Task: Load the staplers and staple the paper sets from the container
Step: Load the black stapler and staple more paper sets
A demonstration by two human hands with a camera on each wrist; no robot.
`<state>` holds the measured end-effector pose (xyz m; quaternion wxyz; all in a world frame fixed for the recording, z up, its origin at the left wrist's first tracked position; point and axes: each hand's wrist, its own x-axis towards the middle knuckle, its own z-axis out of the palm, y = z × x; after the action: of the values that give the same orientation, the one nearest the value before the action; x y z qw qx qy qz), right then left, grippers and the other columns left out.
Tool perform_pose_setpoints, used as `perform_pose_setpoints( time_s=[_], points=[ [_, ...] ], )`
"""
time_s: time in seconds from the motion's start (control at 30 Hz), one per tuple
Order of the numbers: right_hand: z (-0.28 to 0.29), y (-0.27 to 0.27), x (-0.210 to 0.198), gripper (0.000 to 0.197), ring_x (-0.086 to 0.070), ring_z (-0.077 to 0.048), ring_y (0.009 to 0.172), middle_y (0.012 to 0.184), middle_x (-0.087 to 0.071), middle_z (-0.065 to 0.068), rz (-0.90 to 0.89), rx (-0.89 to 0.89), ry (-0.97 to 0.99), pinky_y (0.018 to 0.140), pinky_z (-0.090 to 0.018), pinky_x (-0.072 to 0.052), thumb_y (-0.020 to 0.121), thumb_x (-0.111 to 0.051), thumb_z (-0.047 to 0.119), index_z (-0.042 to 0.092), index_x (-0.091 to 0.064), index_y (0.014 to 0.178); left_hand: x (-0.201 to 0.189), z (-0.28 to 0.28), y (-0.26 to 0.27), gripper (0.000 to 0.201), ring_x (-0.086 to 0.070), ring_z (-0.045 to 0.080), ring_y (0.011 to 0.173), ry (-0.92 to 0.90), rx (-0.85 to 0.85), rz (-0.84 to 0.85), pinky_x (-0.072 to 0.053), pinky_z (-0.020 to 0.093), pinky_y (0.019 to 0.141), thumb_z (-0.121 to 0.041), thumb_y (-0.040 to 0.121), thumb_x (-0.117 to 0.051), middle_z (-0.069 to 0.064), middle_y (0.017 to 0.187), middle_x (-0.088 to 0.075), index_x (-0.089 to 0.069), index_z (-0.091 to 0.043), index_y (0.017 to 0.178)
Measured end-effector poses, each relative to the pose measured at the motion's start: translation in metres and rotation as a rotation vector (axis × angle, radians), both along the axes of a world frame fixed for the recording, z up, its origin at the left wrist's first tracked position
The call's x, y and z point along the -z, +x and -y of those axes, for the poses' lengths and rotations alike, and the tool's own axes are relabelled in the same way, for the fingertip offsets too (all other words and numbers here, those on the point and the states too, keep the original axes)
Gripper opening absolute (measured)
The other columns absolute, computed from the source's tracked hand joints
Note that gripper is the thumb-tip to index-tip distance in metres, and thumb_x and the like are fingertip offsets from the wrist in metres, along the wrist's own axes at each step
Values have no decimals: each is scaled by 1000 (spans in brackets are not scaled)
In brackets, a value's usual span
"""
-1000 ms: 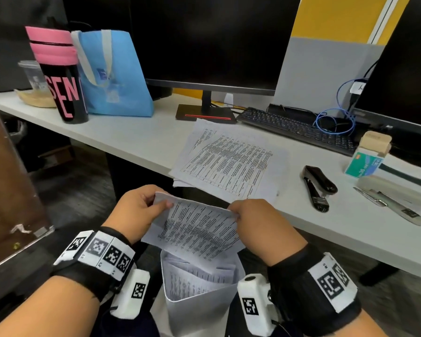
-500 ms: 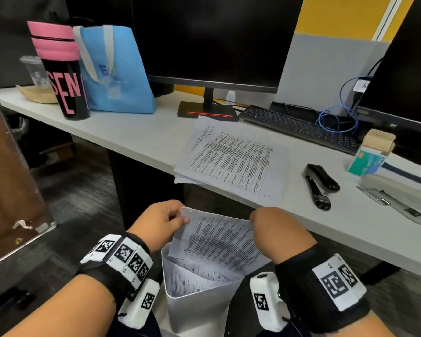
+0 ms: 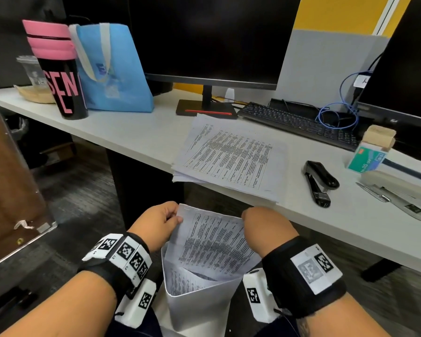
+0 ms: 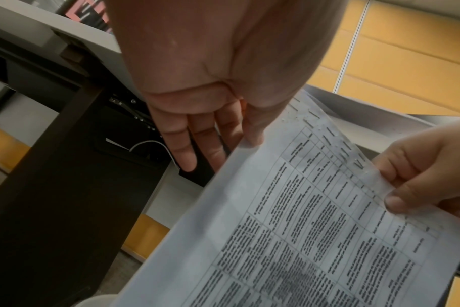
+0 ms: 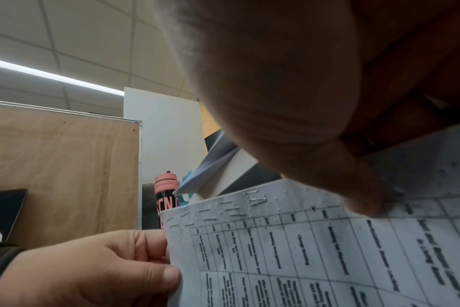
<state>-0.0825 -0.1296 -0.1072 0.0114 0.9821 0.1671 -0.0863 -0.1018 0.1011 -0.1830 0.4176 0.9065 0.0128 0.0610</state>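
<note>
below the desk's near edge, over my lap, i pinch a paper set by its top corners, left hand and right hand both clamped on it. its lower end sits in the container; its long axis runs up toward the desk, where the stack and stapler lie ahead and right.

We see bare desk between the tumbler and the paper stack; right of it, staplers and a box crowd the surface.
</note>
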Motion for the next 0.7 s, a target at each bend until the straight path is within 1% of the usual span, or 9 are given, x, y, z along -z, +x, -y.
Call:
perform_pose_setpoints(
  time_s=[0.07, 0.17, 0.27, 0.37, 0.43, 0.5, 0.57, 0.63, 0.7],
  points=[
    [0, 1, 4, 25, -54, -21, 83, 88, -54, -3, -3, -3, 0, 73, -28, -44, 95, -45, 9, 12, -64, 113, 6, -2, 2, 31, -61, 7, 69, 30, 2, 7, -44, 26, 67, -13, 93, -60, -10, 68, -63, -52, -29, 67],
    [3, 1, 7, 23, -48, -19, 78, 76, -45, 0, 6, 8, -18, 71, -28, -39, 97, -45, 12, 11, -63, 110, 13, -2, 5, 36, -61, 2, 70, 42, 3, 27, -44, 24, 66, -14, 93, -59, -17, 69, -64, -54, -37, 66],
    [2, 3, 8, 22, -49, -19, 77, 69, -41, 3, -28, 19, -47, 71, -28, -41, 96, -46, 13, 11, -63, 109, 15, 2, 9, 32, -61, 4, 70, 46, -4, 15, -44, 25, 66, -13, 94, -57, -13, 68, -64, -53, -32, 69],
    [-2, 5, 11, 21, -49, -19, 78, 71, -44, 2, -68, 13, -61, 72, -28, -42, 97, -46, 13, 11, -63, 109, 17, 3, 9, 31, -56, 3, 65, 72, -21, -18, -40, 23, 62, -14, 95, -56, -11, 66, -59, -50, -30, 69],
    [-5, 6, 14, 22, -49, -20, 78, 75, -46, 1, -47, 10, -60, 71, -28, -42, 96, -45, 11, 11, -63, 109, 19, 0, 8, 31, -54, 4, 65, 97, -34, -49, -39, 24, 62, -14, 95, -55, -10, 67, -57, -48, -29, 69],
    [-8, 7, 17, 23, -50, -21, 79, 78, -46, 1, 20, 0, -20, 70, -29, -41, 95, -44, 8, 13, -62, 108, 22, -4, 8, 22, -59, 7, 72, 116, -47, -85, -46, 27, 68, -15, 95, -55, -9, 76, -62, -54, -28, 78],
    [-10, 6, 21, 25, -56, -23, 83, 81, -49, 1, 102, -31, 55, 69, -30, -43, 93, -42, 6, 16, -61, 106, 23, -8, 6, 13, -64, 11, 88, 109, -74, -108, -51, 32, 84, -15, 93, -57, -7, 92, -69, -60, -27, 97],
    [-11, 6, 24, 25, -59, -23, 85, 86, -57, 0, 150, -56, 124, 71, -31, -48, 92, -42, 7, 18, -60, 106, 23, -9, 3, 24, -66, 10, 91, 56, -113, -32, -51, 31, 86, -14, 90, -60, -9, 96, -70, -58, -34, 105],
    [-11, 7, 26, 26, -60, -23, 87, 92, -62, -1, 177, -63, 176, 73, -32, -50, 92, -41, 9, 20, -58, 108, 21, -9, 3, 27, -66, 8, 90, -19, -119, 66, -51, 29, 83, -13, 90, -61, -11, 94, -70, -59, -38, 100]
  ],
)
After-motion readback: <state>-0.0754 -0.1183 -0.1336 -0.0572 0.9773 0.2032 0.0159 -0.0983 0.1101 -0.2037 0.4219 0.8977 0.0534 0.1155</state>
